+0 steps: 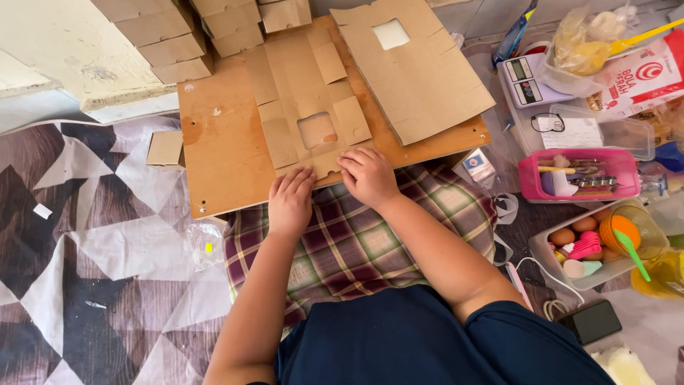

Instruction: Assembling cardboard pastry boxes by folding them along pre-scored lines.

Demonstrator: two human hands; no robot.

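Note:
A flat, unfolded cardboard box blank with a square window cut-out lies on a wooden board. My left hand rests at the board's near edge, fingertips touching the blank's lower flap. My right hand presses its fingers on the blank's lower right flap. Neither hand holds anything. A second flat box blank with a square window lies at the board's far right, partly over the edge.
Stacked folded cardboard boxes stand at the far left. A plaid cloth covers my lap. To the right lie a pink tray of tools, a digital scale, a tray with eggs, and a phone.

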